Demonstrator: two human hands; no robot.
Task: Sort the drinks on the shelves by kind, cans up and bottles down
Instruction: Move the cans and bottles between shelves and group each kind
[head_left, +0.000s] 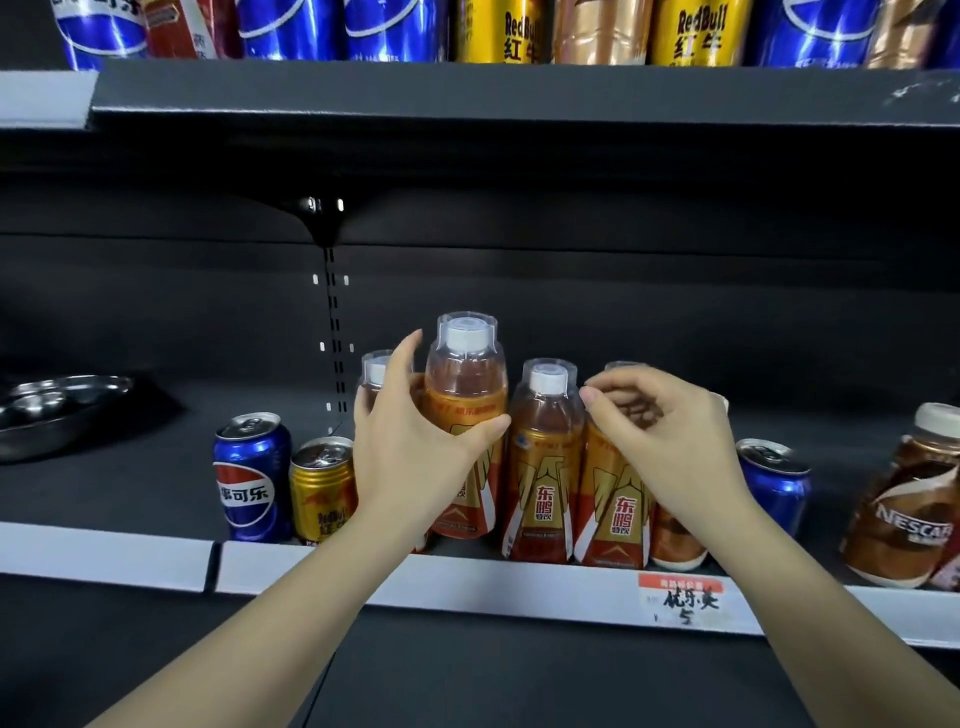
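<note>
Gripping an orange bottle (465, 410) round its shoulder, the left hand (410, 452) holds it raised slightly above the lower shelf (363, 582); the right hand (670, 441) hovers loosely curled over the neighbouring bottles (543, 467), holding nothing. Full and likely fairly heavy, its smooth plastic may slip, so the waist below the shoulder seems the safest hold. It has a gold-and-orange label, amber liquid and a clear cap cover. Two cans (253, 478) stand left, apart.

My left hand (415, 441) holds an orange bottle (466, 415) raised over the lower shelf (467, 582); my right hand (670, 441) hovers, fingers curled.
</note>
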